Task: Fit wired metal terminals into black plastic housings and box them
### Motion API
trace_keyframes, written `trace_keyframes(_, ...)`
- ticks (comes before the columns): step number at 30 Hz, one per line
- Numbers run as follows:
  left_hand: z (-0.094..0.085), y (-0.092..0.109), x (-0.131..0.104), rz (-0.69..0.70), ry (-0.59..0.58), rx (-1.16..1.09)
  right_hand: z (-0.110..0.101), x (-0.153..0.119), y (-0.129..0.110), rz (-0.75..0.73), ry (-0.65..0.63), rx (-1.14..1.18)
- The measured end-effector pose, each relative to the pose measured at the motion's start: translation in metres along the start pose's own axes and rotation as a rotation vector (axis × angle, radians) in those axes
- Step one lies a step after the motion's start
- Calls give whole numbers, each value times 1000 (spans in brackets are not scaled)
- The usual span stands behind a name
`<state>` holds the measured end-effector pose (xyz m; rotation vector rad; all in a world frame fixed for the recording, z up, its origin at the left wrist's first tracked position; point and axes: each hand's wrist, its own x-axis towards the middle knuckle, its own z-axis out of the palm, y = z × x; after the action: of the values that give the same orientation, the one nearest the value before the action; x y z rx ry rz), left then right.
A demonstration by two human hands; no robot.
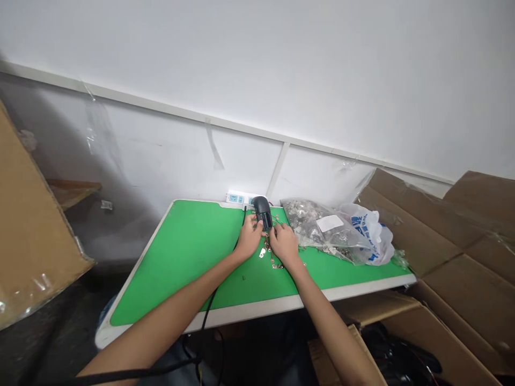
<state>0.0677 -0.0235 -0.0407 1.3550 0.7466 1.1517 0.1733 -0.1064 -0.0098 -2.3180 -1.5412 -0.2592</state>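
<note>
A black, rounded plastic housing [263, 210] with recessed slots at its near end is held up over the table's middle. My left hand [250, 236] is closed on its left side, thumb against the lower edge. Right beside its lower right corner is my right hand [284, 242], fingers bent and pinched together; whatever is between them is too small to make out. Small shiny metal contact pieces [263, 252] lie scattered on the green tabletop [193, 252] under and between my hands.
A clear plastic bag of small metal parts [314, 220] and a white bag with blue print [372, 236] lie on the right. Behind stands a power strip [237, 197]. Cardboard boxes [426, 230] flank the table; a black cable [209, 308] crosses its front edge.
</note>
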Motion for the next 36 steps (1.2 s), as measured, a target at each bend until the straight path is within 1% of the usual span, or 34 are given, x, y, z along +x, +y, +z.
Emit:
trace_keyframes(4, -1, 1, -2, 22, 41, -26, 8, -2, 9, -141, 87, -7)
trace_keyframes(8, -1, 3, -2, 16, 77, -63, 14, 3, 20, -265, 194, 76)
trace_keyframes(10, -1, 3, -1, 7, 70, -77, 15, 11, 25, -317, 193, 120)
trace_keyframes(13, -4, 4, 0, 18, 64, -76, 16, 24, 29, -403, 148, 144)
trace_keyframes(14, -5, 4, 0, 29, 60, -74, 17, 28, 31, -411, 130, 150)
trace_keyframes(18, -9, 6, 0, 39, 9, -75, 23, 36, 38, -335, 51, 242)
trace_keyframes(21, -11, 7, 1, 12, -40, -62, 23, 36, 42, -346, 13, 343)
trace_keyframes(24, -12, 9, 3, -20, -71, -47, 19, 38, 44, -391, 0, 446)
trace_keyframes(27, -13, 13, 4, -58, -79, -43, 16, 40, 44, -391, -6, 533)
trace_keyframes(30, -13, 17, 3, -81, -79, -47, 15, 41, 45, -368, 3, 592)
trace_keyframes(36, -16, 24, 3, -118, -100, -82, 15, 44, 49, -255, -31, 668)
